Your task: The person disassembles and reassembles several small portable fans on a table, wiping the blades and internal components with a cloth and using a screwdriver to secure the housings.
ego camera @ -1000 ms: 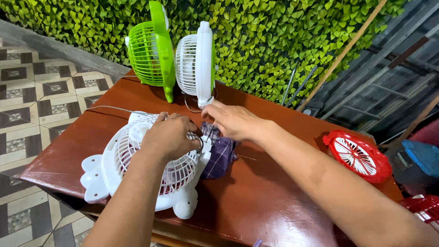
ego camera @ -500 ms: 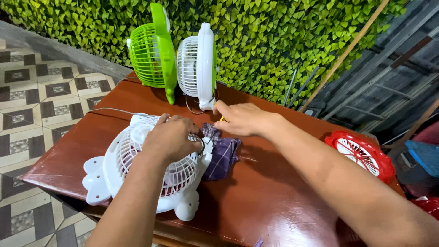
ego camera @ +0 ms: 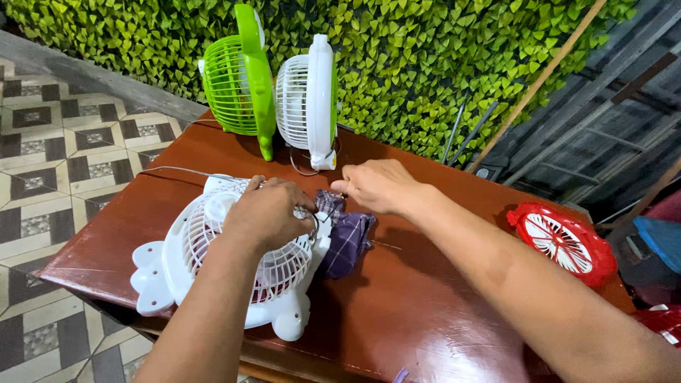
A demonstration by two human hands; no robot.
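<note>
At far left, a tiled floor (ego camera: 50, 149) with dark and pale squares, below the edge of the brown table (ego camera: 418, 312). On the near left part of the table, a white fan (ego camera: 213, 276) lying flat, grille turned up, small feet pointing toward the table edge. Left hand (ego camera: 268, 211) resting on top of this grille, fingers curled down over the wires near the right rim; grip closed around the grille there, though hard to tell exactly what is pinched. Just beside the fan on its right, touching it, a purple checked cloth (ego camera: 346, 237), crumpled, partly under the fan's rim.

Farther back, standing upright near the far edge: a green fan (ego camera: 237, 81), then a second white fan (ego camera: 306, 99) just beside it, both seen from the side. A thin wire ring on the table at the foot of the second one.

Right hand (ego camera: 379, 186) above the upper end of the cloth, fingers pressed together, thumb and forefinger pinching something small and thin; cannot tell what. Behind everything, a wall of green leaves (ego camera: 425, 64). At far right, a red fan (ego camera: 564, 241) lying at the table's right edge, well apart from both hands.
</note>
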